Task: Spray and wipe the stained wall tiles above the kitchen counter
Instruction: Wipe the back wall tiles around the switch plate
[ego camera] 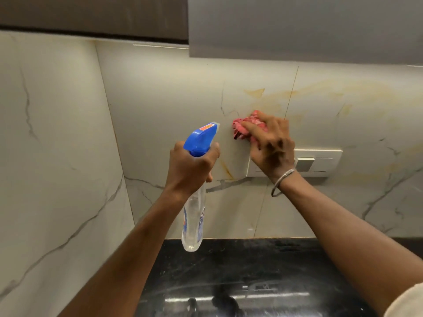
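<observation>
The back wall tiles (174, 92) are pale marble with yellow-orange stains (256, 92) running to the upper right and a rusty streak (226, 169) lower down. My left hand (191, 167) grips the neck of a clear spray bottle (193, 223) with a blue trigger head (201, 138), nozzle towards the wall. My right hand (269, 145) presses a crumpled pink cloth (242, 129) against the tile, just left of a vertical tile joint and below the stains. A metal bangle (282, 183) circles the right wrist.
A white switch plate (320, 162) sits on the wall right behind my right wrist. A grey upper cabinet (297, 26) overhangs the tiles. A side wall (52, 156) closes the corner at left. The glossy black counter (263, 271) lies below.
</observation>
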